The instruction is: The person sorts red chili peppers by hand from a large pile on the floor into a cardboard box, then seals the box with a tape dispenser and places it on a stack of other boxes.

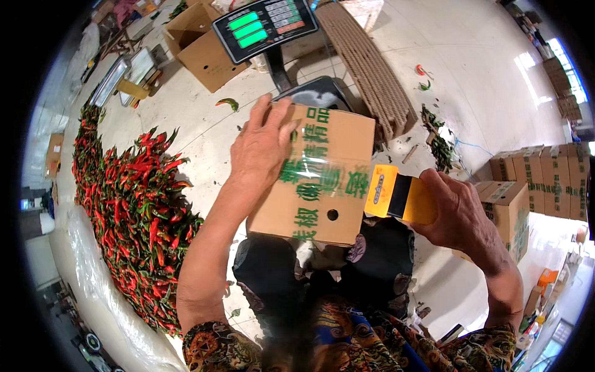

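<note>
A closed brown cardboard box [334, 204] with green printing sits in front of me, above my knees. Clear shiny tape [304, 166] runs across its top face, which also has one round hole. My left hand [263, 139] lies on the box's upper left part, its fingers stretched toward the far edge. In my right hand [455, 201] is a yellow tape dispenser [385, 189] with a black band, its front end against the box's right edge. The fingers of that hand are wrapped round it and partly hidden.
A scale's display [263, 28] on a post stands beyond the box, beside a long ridged brown board [365, 62]. Red and green chili peppers [136, 223] are heaped at left, along plastic sheeting [105, 291]. An open carton [207, 53] is far left; closed boxes [536, 170] stand right.
</note>
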Available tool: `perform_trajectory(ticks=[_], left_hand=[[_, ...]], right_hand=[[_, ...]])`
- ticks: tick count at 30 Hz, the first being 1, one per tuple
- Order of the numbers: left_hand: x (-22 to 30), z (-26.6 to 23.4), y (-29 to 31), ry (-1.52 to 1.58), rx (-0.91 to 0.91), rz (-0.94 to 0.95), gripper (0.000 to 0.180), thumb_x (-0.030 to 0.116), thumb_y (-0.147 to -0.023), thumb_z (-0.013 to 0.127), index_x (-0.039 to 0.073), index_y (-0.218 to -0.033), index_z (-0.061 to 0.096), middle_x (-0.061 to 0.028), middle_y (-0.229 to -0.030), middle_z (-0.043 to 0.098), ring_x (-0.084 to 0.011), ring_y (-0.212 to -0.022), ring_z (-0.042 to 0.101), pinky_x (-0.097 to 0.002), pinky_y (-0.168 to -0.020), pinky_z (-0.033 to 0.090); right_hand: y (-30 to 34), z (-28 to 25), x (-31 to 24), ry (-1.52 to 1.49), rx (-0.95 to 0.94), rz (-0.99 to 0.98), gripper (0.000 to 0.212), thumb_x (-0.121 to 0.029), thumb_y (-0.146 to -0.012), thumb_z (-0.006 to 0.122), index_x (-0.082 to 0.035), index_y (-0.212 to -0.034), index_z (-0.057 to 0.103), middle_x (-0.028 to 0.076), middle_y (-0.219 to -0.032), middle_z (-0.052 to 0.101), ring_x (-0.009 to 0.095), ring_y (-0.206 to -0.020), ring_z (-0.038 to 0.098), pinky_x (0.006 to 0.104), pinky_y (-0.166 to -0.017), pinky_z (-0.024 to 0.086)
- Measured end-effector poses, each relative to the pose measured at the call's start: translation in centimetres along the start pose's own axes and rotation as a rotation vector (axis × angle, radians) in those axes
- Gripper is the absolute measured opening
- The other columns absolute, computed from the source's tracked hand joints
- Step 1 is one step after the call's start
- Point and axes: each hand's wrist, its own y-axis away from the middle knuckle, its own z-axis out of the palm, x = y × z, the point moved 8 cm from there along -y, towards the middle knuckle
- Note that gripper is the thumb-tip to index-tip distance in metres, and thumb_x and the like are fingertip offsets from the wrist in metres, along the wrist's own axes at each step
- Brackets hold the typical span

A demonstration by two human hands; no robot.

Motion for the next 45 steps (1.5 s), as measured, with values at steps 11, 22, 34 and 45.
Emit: perform_trajectory(ticks=[11,22,34,45], left_hand=[[-0.6,0.2,-0.1,0.067,0.037,0.058,0.040,0.038,-0.101,0.043,0.026,-0.139,0.047,-0.0116,-0.149,0.038,-0.0348,-0.128,0.048,-0.0407,-0.102,0.044],[-1.1,0.7,-0.5,0.191,-0.016,-0.030,0.058,0.049,-0.100,0.041,0.018,-0.149,0.033,-0.0254,-0.130,0.055,-0.0383,-0.118,0.056,-0.0415,-0.099,0.045],[-1.3,0.8,-1.2,0.157,-0.011,-0.042,0.056,0.041,-0.102,0.042,0.009,-0.147,0.035,-0.0228,-0.135,0.054,-0.0306,-0.122,0.055,-0.0366,-0.101,0.042],[-2.0,0.7,-0.7,0.352,-0.050,-0.098,0.061,0.042,-0.101,0.043,0.005,-0.148,0.032,-0.0184,-0.143,0.044,-0.0264,-0.129,0.046,-0.0334,-0.106,0.036]], right_hand=[[1.9,6.1,6.3,-0.155,-0.018,0.030,0.048,-0.020,-0.065,0.083,-0.005,-0.096,0.049,0.012,-0.079,0.059,0.033,-0.073,0.064,0.0399,-0.059,0.052],[8.4,19.5,15.8,-0.387,0.066,0.158,0.046,-0.034,-0.077,0.074,-0.004,-0.101,0.048,0.015,-0.085,0.058,0.036,-0.082,0.063,0.0435,-0.069,0.051],[0.3,17.0,6.7,0.134,0.078,-0.202,0.041,-0.015,-0.080,0.064,-0.005,-0.119,0.057,0.009,-0.086,0.062,0.026,-0.079,0.065,0.0380,-0.061,0.050],[-0.3,24.4,13.7,-0.192,-0.387,0.362,0.049,-0.025,-0.069,0.071,0.003,-0.105,0.054,0.020,-0.087,0.067,0.039,-0.084,0.066,0.0481,-0.073,0.052]])
